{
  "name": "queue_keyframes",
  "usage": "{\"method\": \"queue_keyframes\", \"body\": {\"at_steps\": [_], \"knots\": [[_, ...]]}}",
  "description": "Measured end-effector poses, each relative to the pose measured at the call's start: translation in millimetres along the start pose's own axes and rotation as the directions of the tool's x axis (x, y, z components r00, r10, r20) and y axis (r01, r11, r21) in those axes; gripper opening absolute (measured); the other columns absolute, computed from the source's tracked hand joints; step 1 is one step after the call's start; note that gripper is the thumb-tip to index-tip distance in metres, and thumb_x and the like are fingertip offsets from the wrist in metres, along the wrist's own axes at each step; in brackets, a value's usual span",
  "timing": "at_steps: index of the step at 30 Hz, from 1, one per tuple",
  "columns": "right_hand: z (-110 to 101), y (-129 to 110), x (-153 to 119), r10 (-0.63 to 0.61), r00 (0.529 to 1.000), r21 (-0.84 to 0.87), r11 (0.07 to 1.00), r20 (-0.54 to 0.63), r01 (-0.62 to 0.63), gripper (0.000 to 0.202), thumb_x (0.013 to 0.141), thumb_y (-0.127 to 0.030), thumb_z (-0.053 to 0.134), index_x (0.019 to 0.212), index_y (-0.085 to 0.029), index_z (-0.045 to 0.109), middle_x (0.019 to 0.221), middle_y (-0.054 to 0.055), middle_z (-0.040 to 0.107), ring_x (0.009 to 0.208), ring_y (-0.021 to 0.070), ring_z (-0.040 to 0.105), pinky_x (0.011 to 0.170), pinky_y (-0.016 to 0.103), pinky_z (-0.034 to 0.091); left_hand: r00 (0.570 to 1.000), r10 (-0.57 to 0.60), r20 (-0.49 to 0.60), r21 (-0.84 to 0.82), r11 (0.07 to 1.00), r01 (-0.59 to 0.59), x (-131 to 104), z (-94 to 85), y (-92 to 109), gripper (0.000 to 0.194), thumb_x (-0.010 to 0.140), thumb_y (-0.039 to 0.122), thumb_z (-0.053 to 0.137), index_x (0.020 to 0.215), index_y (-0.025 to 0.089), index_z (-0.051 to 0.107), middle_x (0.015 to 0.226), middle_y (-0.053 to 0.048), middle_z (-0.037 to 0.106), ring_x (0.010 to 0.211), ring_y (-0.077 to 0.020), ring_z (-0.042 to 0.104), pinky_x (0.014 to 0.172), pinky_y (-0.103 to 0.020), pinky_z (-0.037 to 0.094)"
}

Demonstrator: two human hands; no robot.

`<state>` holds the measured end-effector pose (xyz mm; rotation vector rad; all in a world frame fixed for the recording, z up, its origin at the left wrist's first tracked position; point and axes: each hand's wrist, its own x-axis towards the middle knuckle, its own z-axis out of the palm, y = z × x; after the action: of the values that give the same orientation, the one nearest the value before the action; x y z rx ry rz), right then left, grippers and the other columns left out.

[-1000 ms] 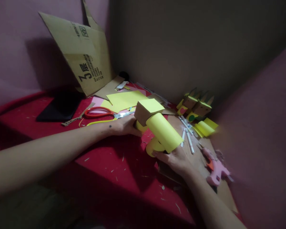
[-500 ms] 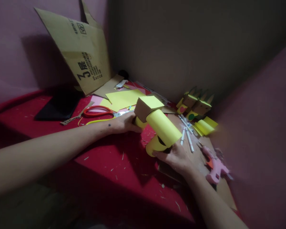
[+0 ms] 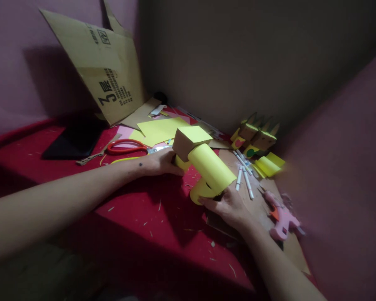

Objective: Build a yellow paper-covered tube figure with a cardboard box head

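Observation:
A figure of yellow paper tubes with a box-shaped cardboard head, yellow on top, stands on the red cloth. My left hand grips a short yellow tube under the head; its fingertips are partly hidden. At the near end, my right hand is closed around another short upright tube, thumb on its side. The long tube lies slanted across both short ones. Scissors with red handles lie just beyond my left wrist.
A large cardboard box stands at the back left, near a dark flat object. Yellow paper, white markers, a pink glue gun and small cardboard figures lie around. Paper scraps litter the cloth.
The view has shifted slightly, so everything appears a little further left. Both hands keep their hold on the paper-tube figure, with the long tube's near end sitting slightly lower on the short tube.

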<state>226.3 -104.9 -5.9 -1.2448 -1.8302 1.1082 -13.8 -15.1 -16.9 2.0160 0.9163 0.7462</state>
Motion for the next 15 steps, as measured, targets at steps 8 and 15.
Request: {"method": "queue_keyframes", "body": {"at_steps": [8, 15], "knots": [[-1.2, 3.0, -0.1, 0.035, 0.999, -0.058, 0.998, -0.016, -0.036, 0.029, 0.069, -0.037, 0.074, 0.091, -0.019, 0.069, 0.086, 0.006, 0.073, 0.077, 0.0217, 0.067, 0.066, 0.032, 0.055, 1.000, 0.006, 0.016, 0.044, 0.999, -0.007, -0.8, -0.5, -0.2, 0.042, 0.070, 0.036, 0.076, 0.106, 0.015, 0.067, 0.091, -0.006, 0.070, 0.090, -0.0272, 0.058, 0.076, -0.035, 0.044], [-2.2, 7.2, 0.8, -0.040, 0.999, -0.089, 0.995, 0.003, 0.040, 0.032, 0.072, -0.039, 0.074, 0.098, -0.021, 0.067, 0.091, 0.006, 0.071, 0.080, 0.0214, 0.066, 0.068, 0.032, 0.056, 0.999, 0.011, 0.047, 0.025, 1.000, -0.012, -1.4, -0.8, 3.7, 0.040, 0.068, 0.032, 0.076, 0.103, 0.015, 0.069, 0.092, -0.006, 0.070, 0.088, -0.0260, 0.059, 0.074, -0.034, 0.044]]}}
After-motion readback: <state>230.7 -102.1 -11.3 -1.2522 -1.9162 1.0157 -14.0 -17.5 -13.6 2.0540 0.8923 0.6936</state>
